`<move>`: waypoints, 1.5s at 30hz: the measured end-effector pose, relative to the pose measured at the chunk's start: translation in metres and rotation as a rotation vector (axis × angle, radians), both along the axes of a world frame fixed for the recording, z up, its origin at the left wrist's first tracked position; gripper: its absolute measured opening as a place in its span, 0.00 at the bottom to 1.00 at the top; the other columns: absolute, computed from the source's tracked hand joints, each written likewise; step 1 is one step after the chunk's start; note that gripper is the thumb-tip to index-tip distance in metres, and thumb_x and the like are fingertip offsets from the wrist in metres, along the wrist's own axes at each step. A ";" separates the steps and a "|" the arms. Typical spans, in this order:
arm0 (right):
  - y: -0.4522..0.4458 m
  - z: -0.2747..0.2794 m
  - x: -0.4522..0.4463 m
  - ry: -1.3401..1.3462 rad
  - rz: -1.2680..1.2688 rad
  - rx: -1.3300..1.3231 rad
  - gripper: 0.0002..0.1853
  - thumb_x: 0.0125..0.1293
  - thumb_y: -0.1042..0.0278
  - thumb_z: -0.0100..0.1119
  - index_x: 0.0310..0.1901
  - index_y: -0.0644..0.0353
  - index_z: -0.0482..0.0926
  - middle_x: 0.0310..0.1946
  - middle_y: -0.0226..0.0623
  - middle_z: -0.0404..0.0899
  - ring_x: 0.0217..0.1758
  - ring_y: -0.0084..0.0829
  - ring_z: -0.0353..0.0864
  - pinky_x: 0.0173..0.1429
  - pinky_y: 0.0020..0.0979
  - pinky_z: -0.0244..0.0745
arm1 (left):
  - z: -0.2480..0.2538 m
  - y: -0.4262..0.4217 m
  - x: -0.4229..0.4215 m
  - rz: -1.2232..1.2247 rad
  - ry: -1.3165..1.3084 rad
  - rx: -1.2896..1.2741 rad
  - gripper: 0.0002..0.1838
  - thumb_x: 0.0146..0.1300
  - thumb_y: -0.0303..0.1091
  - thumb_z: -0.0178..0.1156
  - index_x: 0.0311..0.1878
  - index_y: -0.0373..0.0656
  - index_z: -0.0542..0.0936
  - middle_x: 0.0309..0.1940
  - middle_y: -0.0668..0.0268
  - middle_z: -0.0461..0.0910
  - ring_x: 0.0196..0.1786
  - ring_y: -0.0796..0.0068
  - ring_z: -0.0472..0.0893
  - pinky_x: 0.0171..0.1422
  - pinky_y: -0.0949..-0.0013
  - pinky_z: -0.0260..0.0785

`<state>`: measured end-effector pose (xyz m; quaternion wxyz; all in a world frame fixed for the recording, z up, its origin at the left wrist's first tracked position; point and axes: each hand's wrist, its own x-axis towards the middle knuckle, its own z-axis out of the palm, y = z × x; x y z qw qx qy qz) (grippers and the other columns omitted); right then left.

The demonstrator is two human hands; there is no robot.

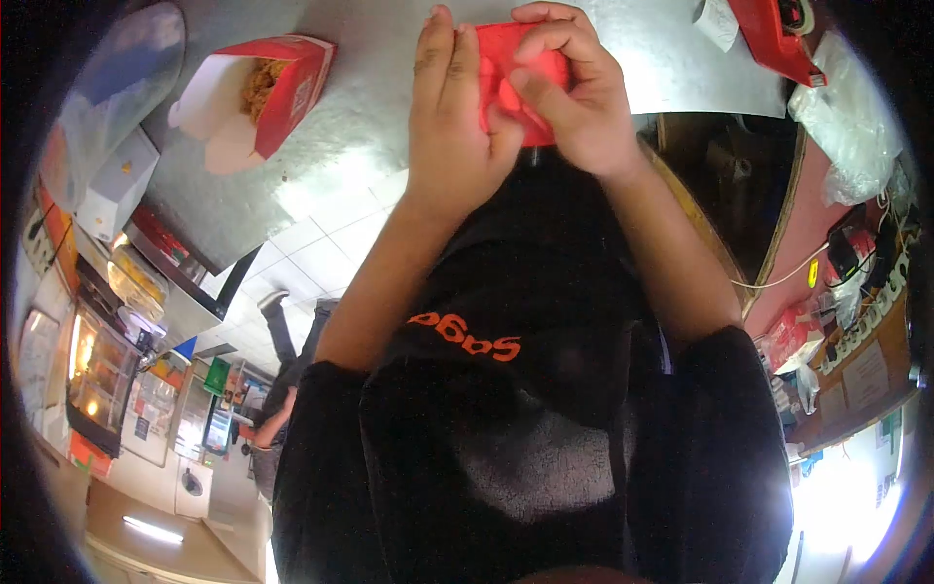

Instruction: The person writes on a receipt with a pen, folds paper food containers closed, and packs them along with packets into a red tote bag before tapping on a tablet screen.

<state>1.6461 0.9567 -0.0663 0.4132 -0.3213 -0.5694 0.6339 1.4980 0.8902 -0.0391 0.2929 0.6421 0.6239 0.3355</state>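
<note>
Red at top centre, and here's the red item [501, 47] between both hands above the steel desk [375, 117]: the left hand [449, 122] has an open, straight-fingered grip braced along its left side, while the right hand [593, 112] has a half-curled grip closed on it, thumb and bent fingers across its face. Good form, I'd judge, means a steady left palm and light, even thumb pressure to avoid creasing, though those curled fingers block much of the view. Upper left sits an open box [304, 90] of fried food [261, 88], well apart; upper right, a red tray [769, 37] near clear plastic [842, 127].
</note>
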 end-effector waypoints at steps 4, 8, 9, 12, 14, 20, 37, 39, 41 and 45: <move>-0.001 0.006 0.000 -0.023 0.020 0.071 0.11 0.61 0.81 0.60 0.43 0.57 0.75 0.52 0.42 0.67 0.64 0.38 0.63 0.67 0.38 0.59 | -0.013 0.001 -0.006 -0.053 0.038 0.014 0.43 0.71 0.49 0.51 0.72 0.21 0.50 0.75 0.32 0.45 0.77 0.35 0.49 0.79 0.47 0.42; -0.002 0.010 -0.005 -0.130 -0.018 0.142 0.12 0.60 0.81 0.60 0.44 0.58 0.74 0.52 0.45 0.67 0.63 0.40 0.65 0.66 0.37 0.62 | -0.016 0.001 -0.007 -0.076 -0.014 0.079 0.42 0.72 0.51 0.49 0.74 0.24 0.49 0.75 0.34 0.47 0.77 0.36 0.49 0.79 0.45 0.42; -0.002 0.010 -0.006 -0.129 -0.018 0.140 0.12 0.60 0.81 0.60 0.44 0.58 0.74 0.52 0.45 0.67 0.63 0.40 0.65 0.66 0.37 0.62 | -0.015 0.001 -0.007 -0.067 -0.035 0.093 0.42 0.72 0.52 0.48 0.74 0.25 0.50 0.75 0.34 0.47 0.77 0.36 0.50 0.79 0.44 0.42; -0.003 0.012 -0.007 -0.138 -0.058 0.104 0.12 0.59 0.81 0.61 0.44 0.58 0.74 0.53 0.47 0.67 0.63 0.41 0.67 0.65 0.38 0.64 | -0.012 0.001 -0.011 -0.117 0.019 0.059 0.40 0.71 0.45 0.51 0.74 0.26 0.50 0.75 0.35 0.48 0.77 0.37 0.50 0.79 0.44 0.42; -0.003 0.013 -0.007 -0.194 -0.049 0.149 0.12 0.59 0.81 0.61 0.43 0.58 0.74 0.53 0.49 0.66 0.62 0.42 0.67 0.65 0.39 0.65 | -0.011 0.001 -0.006 -0.092 0.020 0.064 0.39 0.70 0.41 0.53 0.74 0.26 0.50 0.74 0.35 0.49 0.77 0.37 0.50 0.79 0.45 0.42; -0.004 0.015 -0.013 -0.297 -0.064 0.179 0.12 0.59 0.82 0.59 0.43 0.58 0.73 0.54 0.50 0.65 0.61 0.44 0.68 0.64 0.39 0.65 | -0.009 0.002 -0.005 -0.060 0.042 0.061 0.37 0.66 0.29 0.55 0.74 0.27 0.51 0.74 0.36 0.50 0.77 0.36 0.51 0.79 0.45 0.42; -0.002 0.015 -0.010 -0.233 -0.064 0.242 0.12 0.54 0.83 0.60 0.40 0.59 0.73 0.49 0.49 0.69 0.58 0.44 0.71 0.59 0.39 0.70 | -0.003 0.006 -0.001 -0.030 0.020 0.041 0.34 0.69 0.34 0.52 0.73 0.28 0.55 0.74 0.38 0.52 0.77 0.37 0.52 0.79 0.44 0.41; -0.002 0.015 -0.010 -0.239 -0.082 0.258 0.12 0.54 0.82 0.60 0.39 0.59 0.73 0.48 0.49 0.69 0.58 0.44 0.71 0.59 0.39 0.70 | -0.005 0.005 0.000 -0.023 0.035 0.050 0.34 0.68 0.34 0.51 0.73 0.28 0.56 0.73 0.38 0.53 0.76 0.37 0.54 0.79 0.44 0.41; -0.002 0.017 -0.009 -0.234 -0.088 0.189 0.11 0.53 0.82 0.61 0.38 0.59 0.73 0.45 0.47 0.71 0.58 0.44 0.71 0.59 0.39 0.70 | -0.014 0.006 -0.004 -0.052 0.044 0.108 0.34 0.68 0.35 0.51 0.73 0.28 0.56 0.73 0.39 0.54 0.76 0.38 0.54 0.79 0.44 0.41; 0.006 0.018 0.000 -0.208 0.015 0.203 0.08 0.54 0.80 0.61 0.35 0.60 0.74 0.44 0.45 0.73 0.59 0.45 0.71 0.61 0.39 0.69 | -0.015 0.002 -0.001 -0.026 -0.032 0.171 0.35 0.70 0.41 0.51 0.72 0.27 0.56 0.73 0.40 0.57 0.76 0.42 0.55 0.79 0.47 0.42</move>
